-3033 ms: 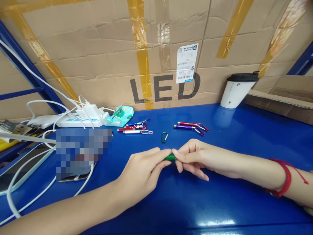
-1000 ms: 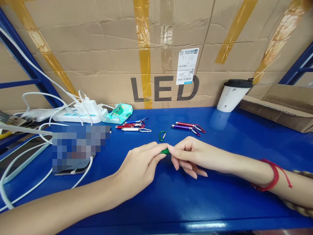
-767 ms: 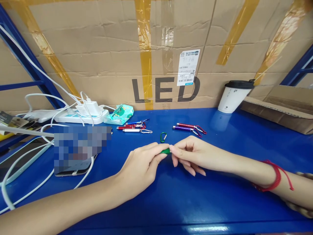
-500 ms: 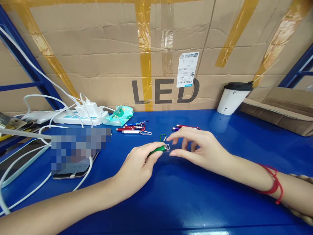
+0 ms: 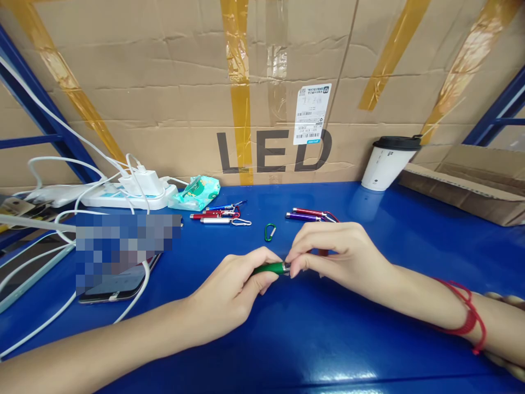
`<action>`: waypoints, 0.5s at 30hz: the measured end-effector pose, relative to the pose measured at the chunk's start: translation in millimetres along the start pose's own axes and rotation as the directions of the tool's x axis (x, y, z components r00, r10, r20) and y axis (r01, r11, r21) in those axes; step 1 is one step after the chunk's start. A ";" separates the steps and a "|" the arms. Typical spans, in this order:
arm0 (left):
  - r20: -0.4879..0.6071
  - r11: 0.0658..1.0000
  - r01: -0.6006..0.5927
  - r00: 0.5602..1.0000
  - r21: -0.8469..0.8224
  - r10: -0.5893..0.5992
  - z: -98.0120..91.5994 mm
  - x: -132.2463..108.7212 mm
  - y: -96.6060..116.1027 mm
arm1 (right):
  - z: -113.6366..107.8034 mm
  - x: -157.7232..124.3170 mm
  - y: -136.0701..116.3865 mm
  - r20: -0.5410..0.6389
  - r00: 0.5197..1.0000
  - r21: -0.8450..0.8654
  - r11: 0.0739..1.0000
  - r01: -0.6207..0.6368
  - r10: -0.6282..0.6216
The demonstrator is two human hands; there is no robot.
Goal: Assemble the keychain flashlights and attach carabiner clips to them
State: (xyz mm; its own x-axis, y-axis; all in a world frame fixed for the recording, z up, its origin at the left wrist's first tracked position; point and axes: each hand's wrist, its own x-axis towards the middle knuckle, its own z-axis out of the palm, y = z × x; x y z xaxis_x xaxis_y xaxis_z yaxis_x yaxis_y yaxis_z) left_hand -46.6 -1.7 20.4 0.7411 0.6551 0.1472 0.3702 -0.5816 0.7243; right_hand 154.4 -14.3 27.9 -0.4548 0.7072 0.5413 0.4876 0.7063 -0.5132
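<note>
Left hand: thumb and fingers wrapped around the green tube, whose far part the palm hides.
Right hand: thumb and fingertips in a narrow pinch at the tube's metal end, wrist bent; a braided red cord bracelet circles the wrist.
Green tube: smooth, rounded, ending in bright metal; held between both hands over the middle of the desk.
Green carabiner: rounded loop with a pale straight gate, lying apart from the tube, just beyond the hands.
Silver tube: slim metal cylinder with a clip, lying left of the carabiner beside red tubes and a blue tube.
Purple tube: glossy, lying beside a single red tube right of the carabiner, their clips partly behind the right hand.
Desk: hard, glossy blue, mirroring the light.
Carton: creased brown cardboard printed LED, standing along the desk's back edge, with shiny amber tape and a paper label.
Cup: tapered, white, black-lidded, near the back right corner, beside an open cardboard box.
Power strip: white plastic, towards the back left corner, trailing cables, with a crinkled turquoise packet at its end.
Phone: flat and dark, near the left edge, partly blurred out.
</note>
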 end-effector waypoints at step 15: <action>-0.104 0.993 -0.005 0.994 0.119 0.018 5.5 -0.6 1.1 | 0.8 8.6 -2.6 0.505 0.597 0.328 0.501 -0.801 0.624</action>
State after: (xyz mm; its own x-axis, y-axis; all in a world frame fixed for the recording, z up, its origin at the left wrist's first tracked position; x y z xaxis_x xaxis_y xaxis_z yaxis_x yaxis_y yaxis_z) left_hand -43.5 -5.4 17.4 0.6853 0.6912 0.2294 0.4302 -0.6384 0.6382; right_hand 148.6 -10.0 33.4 -0.3437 0.8781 -0.3330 0.3639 -0.2024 -0.9092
